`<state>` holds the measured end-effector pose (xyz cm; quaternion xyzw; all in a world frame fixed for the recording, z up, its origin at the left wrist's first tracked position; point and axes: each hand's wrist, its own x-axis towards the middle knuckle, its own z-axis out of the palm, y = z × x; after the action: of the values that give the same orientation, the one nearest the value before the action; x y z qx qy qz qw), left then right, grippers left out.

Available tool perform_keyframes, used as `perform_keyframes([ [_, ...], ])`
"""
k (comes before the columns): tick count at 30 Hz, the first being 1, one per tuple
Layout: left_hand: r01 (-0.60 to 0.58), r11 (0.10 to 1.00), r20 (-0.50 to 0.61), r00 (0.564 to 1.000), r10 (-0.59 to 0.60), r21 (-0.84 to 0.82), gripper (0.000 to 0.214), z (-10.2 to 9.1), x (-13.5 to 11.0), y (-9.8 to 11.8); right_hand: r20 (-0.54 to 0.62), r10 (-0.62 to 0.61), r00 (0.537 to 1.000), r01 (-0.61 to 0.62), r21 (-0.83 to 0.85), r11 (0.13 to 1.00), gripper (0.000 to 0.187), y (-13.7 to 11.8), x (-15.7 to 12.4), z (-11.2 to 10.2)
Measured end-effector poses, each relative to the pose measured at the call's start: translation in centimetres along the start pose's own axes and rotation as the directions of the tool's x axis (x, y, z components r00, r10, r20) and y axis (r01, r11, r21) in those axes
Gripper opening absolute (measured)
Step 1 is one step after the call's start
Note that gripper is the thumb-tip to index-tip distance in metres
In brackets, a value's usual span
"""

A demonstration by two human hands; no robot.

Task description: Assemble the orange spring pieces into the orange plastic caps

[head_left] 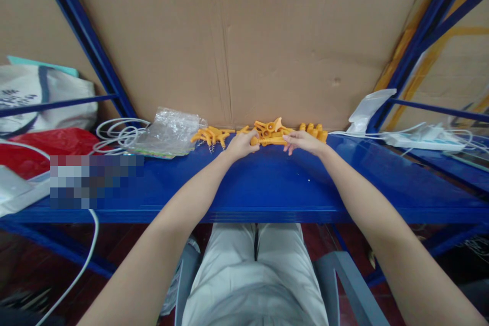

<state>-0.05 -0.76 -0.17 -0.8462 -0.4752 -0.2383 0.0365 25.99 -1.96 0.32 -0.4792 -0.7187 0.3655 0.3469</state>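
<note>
My left hand (241, 146) is closed around an orange plastic piece (272, 140) at the back of the blue table. My right hand (304, 142) is at the piece's other end, its fingers bent against it; the exact grip is too small to make out. Just behind them lies a heap of orange plastic parts (270, 126) with round, hollow ends. Left of my left hand are several orange corkscrew parts (211, 135) with metal spirals pointing toward me. Several orange cylindrical parts (314, 130) stand in a row beyond my right hand.
A cardboard panel (286, 46) closes off the back of the blue table (260, 183). Clear plastic packaging (171, 130), a coiled white cable (118, 135) and a red bag (57, 142) lie left. White cables and packaging (369, 109) are at the right, beside a blue post (416, 46).
</note>
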Motion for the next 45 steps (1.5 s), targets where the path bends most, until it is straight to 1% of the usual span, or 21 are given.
perform_keyframes([
  [4,-0.006,1.0,-0.02,1.0,0.006,0.012,0.028,-0.14,0.0,0.07,-0.024,0.08,0.996,-0.079,0.042,0.996,0.066,-0.25,-0.14,0.92],
  [7,0.004,1.0,-0.02,1.0,-0.004,0.021,0.029,-0.1,0.04,-0.08,-0.043,0.102,0.994,-0.101,0.025,0.995,0.068,-0.37,-0.12,1.06],
  [9,0.017,1.0,-0.015,1.0,-0.016,0.02,0.03,-0.07,0.09,-0.22,-0.048,0.079,0.996,-0.079,0.011,0.997,0.061,-0.4,-0.14,0.82],
  [11,0.024,0.999,-0.019,1.0,-0.023,0.023,0.033,-0.04,0.13,-0.36,-0.056,0.037,0.998,-0.037,-0.001,0.999,0.047,-0.34,-0.17,0.48],
  [15,0.027,0.999,-0.039,0.999,-0.026,0.038,0.035,0.07,0.18,-0.54,-0.064,-0.029,0.998,0.029,-0.009,1.0,0.046,0.0,-0.06,0.25],
  [19,0.033,0.998,-0.049,0.998,-0.031,0.044,0.035,0.24,0.23,-0.65,-0.097,-0.018,0.995,0.017,-0.017,1.0,0.028,0.04,0.17,0.59],
  [24,0.034,0.998,-0.056,0.998,-0.032,0.044,0.037,0.25,0.25,-0.63,-0.128,-0.002,0.992,0.001,-0.009,1.0,0.026,-0.43,0.09,0.81],
  [29,0.047,0.998,-0.041,0.998,-0.045,0.043,0.039,0.07,0.25,-0.58,-0.121,-0.002,0.993,0.002,0.003,1.0,0.023,-0.47,0.13,0.85],
  [33,0.028,0.999,-0.032,0.999,-0.027,0.03,0.037,0.05,0.24,-0.63,-0.127,-0.012,0.992,0.011,-0.006,1.0,0.025,-0.41,0.15,0.89],
  [37,0.031,0.999,-0.041,0.999,-0.031,0.016,0.036,0.1,0.18,-0.59,-0.114,-0.013,0.993,0.011,-0.021,1.0,0.036,-0.5,0.1,0.86],
  [40,0.035,0.999,-0.039,0.999,-0.034,0.012,0.035,0.1,0.18,-0.58,-0.114,-0.004,0.993,0.001,-0.026,1.0,0.04,-0.46,0.22,0.78],
  [45,0.03,0.999,-0.037,0.999,-0.03,0.014,0.037,-0.06,0.2,-0.57,-0.053,-0.005,0.999,0.004,-0.027,1.0,0.043,-0.06,0.29,0.5],
])
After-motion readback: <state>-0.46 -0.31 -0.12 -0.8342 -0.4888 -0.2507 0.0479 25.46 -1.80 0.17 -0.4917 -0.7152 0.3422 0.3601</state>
